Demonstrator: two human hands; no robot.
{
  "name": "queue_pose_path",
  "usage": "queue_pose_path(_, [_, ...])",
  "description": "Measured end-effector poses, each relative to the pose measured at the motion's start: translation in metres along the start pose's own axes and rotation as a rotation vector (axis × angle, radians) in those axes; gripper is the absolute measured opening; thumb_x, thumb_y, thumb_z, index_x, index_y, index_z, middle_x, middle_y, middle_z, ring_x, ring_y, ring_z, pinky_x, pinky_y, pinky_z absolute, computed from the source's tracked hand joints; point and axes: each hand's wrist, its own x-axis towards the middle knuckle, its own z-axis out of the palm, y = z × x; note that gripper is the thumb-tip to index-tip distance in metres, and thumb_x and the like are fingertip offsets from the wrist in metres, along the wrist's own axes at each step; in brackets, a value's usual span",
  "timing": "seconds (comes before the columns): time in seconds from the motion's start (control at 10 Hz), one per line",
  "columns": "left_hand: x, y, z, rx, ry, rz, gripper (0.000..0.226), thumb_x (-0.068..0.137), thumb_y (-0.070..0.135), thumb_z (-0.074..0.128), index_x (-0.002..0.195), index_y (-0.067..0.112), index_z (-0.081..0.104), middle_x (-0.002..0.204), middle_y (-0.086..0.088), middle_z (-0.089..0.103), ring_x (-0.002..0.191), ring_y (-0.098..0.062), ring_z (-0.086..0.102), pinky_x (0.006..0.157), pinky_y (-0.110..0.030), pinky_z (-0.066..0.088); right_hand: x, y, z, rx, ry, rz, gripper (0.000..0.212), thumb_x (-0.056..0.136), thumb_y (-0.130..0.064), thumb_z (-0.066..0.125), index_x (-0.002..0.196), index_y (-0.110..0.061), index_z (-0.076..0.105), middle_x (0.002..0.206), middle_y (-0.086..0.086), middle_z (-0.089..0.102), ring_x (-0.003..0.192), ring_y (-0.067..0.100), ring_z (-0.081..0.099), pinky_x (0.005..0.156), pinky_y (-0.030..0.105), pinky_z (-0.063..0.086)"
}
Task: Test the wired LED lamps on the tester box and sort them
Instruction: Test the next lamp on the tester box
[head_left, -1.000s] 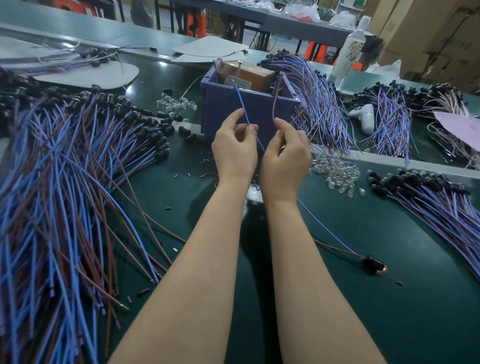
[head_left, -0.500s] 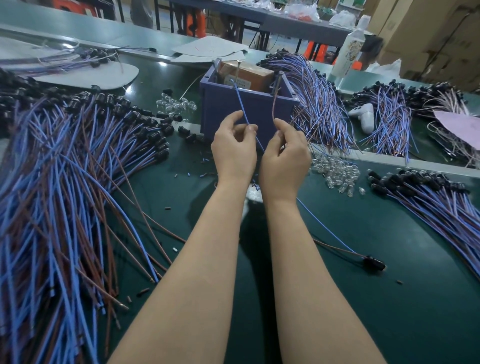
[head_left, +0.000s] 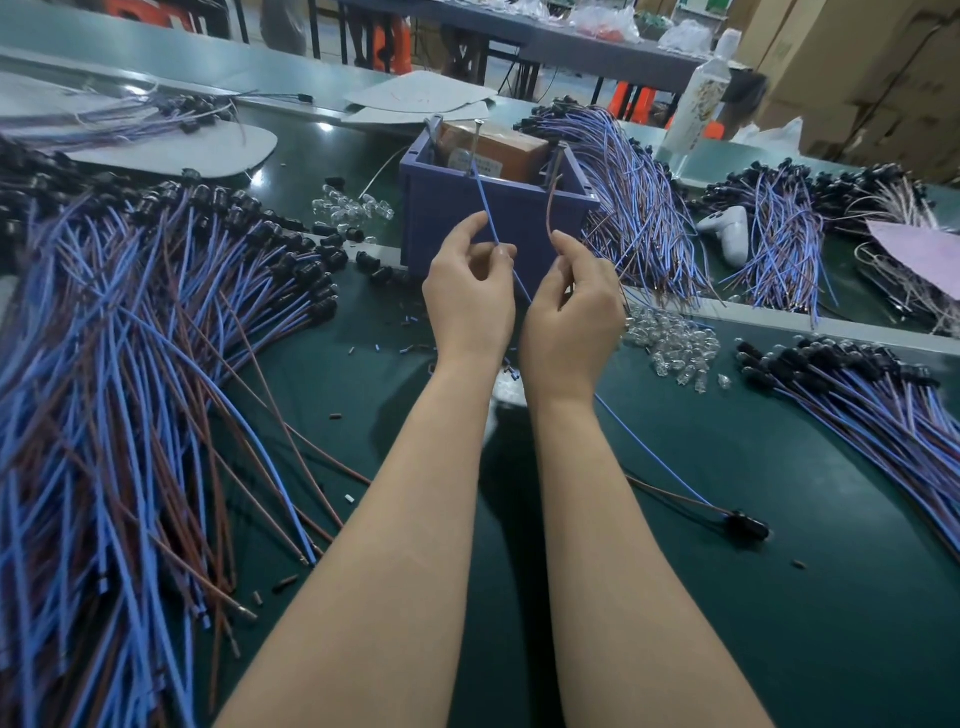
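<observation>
My left hand (head_left: 470, 291) pinches the blue wire (head_left: 484, 205) of one LED lamp, and my right hand (head_left: 574, 306) pinches its brown wire (head_left: 551, 210). Both wire ends reach up to the metal contacts of the tester box (head_left: 493, 148), which sits inside a blue plastic bin (head_left: 452, 213). The lamp's black head (head_left: 746, 525) lies unlit on the green mat at the right, with its two wires trailing back under my right wrist.
A large heap of blue and brown wired lamps (head_left: 119, 374) fills the left. More bundles lie behind the bin (head_left: 628, 192), at far right (head_left: 779, 234) and near right (head_left: 872, 395). Loose clear LED bulbs (head_left: 675, 345) lie beside my right hand. A white bottle (head_left: 698, 104) stands behind.
The lamp head on the mat glowed orange one second ago and is dark now. Both hands stay at the tester box, barely moved.
</observation>
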Motion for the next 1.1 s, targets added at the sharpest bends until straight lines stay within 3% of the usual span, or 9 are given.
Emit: queue_pose_path(1.1, [0.0014, -0.0009, -0.0007, 0.018, 0.008, -0.001, 0.034, 0.090, 0.006, 0.056, 0.124, 0.007, 0.055, 0.087, -0.002, 0.068, 0.091, -0.020, 0.066, 0.092, -0.040, 0.050, -0.0012, -0.0012, 0.0021, 0.033, 0.006, -0.012, 0.029, 0.094, -0.005, 0.047, 0.116, -0.009, 0.066, 0.102, 0.010, 0.064, 0.090, 0.021, 0.059, 0.073, 0.011, 0.032])
